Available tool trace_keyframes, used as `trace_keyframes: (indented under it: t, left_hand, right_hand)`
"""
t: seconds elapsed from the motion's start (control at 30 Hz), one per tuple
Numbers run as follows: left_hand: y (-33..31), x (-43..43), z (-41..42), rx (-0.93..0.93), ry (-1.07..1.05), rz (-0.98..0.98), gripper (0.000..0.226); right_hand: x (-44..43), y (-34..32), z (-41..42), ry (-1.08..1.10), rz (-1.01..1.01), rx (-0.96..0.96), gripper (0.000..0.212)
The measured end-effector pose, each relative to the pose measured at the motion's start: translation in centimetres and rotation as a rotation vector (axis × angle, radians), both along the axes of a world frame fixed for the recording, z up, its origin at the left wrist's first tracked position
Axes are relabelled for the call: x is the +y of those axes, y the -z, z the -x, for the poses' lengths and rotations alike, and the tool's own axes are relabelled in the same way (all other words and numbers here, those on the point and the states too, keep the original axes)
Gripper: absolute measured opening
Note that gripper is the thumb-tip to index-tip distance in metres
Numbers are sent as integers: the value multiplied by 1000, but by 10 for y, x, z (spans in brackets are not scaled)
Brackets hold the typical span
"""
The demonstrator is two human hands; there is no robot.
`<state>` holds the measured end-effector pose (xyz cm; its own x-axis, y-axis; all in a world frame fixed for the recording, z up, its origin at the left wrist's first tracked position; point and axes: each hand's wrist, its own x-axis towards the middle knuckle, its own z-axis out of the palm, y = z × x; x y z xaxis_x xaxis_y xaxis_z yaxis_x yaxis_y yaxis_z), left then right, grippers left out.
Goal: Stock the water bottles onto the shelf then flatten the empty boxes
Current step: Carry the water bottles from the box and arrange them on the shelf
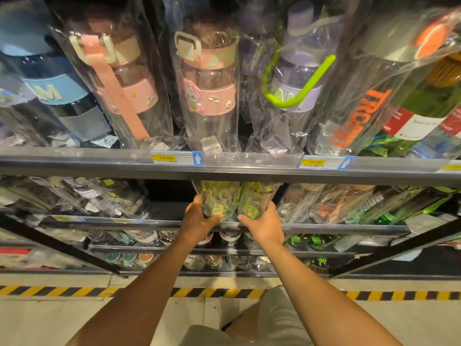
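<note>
Two green-tinted clear water bottles in crinkly plastic sleeves sit side by side at the front lip of the dark metal shelf point(349, 228), just under the grey price rail point(99, 163); whether they are set down yet I cannot tell. The left hand point(199, 219) curls round the base of the left bottle point(215, 203), and the right hand point(262, 227) round the right bottle point(254, 202). They look empty, light and stiff-bodied. The loose film is probably slippery (it may slide over the bottle), so a low hold with the thumb underneath seems surest.
</note>
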<state>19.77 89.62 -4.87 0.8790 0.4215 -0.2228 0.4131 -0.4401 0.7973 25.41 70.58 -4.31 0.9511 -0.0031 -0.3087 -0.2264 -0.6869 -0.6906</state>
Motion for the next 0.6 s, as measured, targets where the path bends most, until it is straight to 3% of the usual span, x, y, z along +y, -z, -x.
trace_keyframes:
  t: [0.17,0.4,0.6]
  left_hand:
    - [5,-3,-1,59,-1,-37,72]
    - [5,-9,-7,76,11,-91,74]
    - [6,-17,-10,89,28,-78,75]
  right_hand:
    - [9,5,-7,24,131,-20,74]
    - [-3,5,-11,82,138,-8,67]
    - [-9,5,-14,71,135,9,74]
